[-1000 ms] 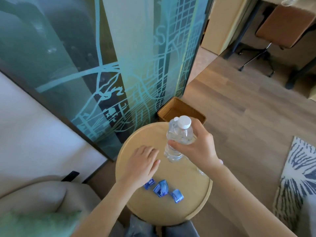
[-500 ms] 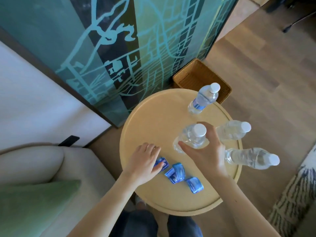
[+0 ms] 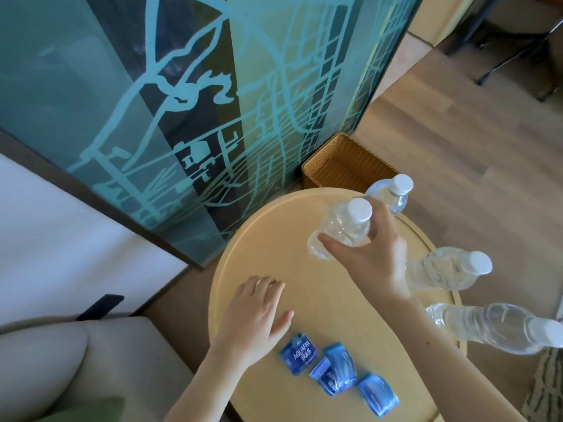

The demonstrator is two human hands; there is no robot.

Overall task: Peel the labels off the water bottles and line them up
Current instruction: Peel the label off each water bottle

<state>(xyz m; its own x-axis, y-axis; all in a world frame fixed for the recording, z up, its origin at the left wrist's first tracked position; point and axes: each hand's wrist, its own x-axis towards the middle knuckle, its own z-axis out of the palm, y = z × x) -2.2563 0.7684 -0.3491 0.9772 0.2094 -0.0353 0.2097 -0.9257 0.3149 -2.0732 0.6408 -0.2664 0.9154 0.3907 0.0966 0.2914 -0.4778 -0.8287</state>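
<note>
My right hand [image 3: 371,254] grips a bare, label-free water bottle [image 3: 344,226] by its upper body, upright on the round beige table [image 3: 259,245]. Just behind it stands a bottle [image 3: 393,191] that still shows some blue label. Two more bare bottles stand on the table's right side: one [image 3: 447,271] in the middle, another [image 3: 493,328] nearer me. My left hand [image 3: 256,318] rests flat on the table with fingers spread, holding nothing. Several peeled blue labels [image 3: 335,367] lie near the front edge, right of my left hand.
A wicker basket [image 3: 347,166] sits on the floor behind the table, against a teal patterned glass panel [image 3: 213,102]. A beige sofa cushion [image 3: 76,360] is at the lower left. Chair legs [image 3: 515,56] stand on the wood floor at the top right.
My right hand has carried the bare bottle farther back on the table, close to the labelled one. My left hand has pulled away from the blue labels. The camera view has shifted.
</note>
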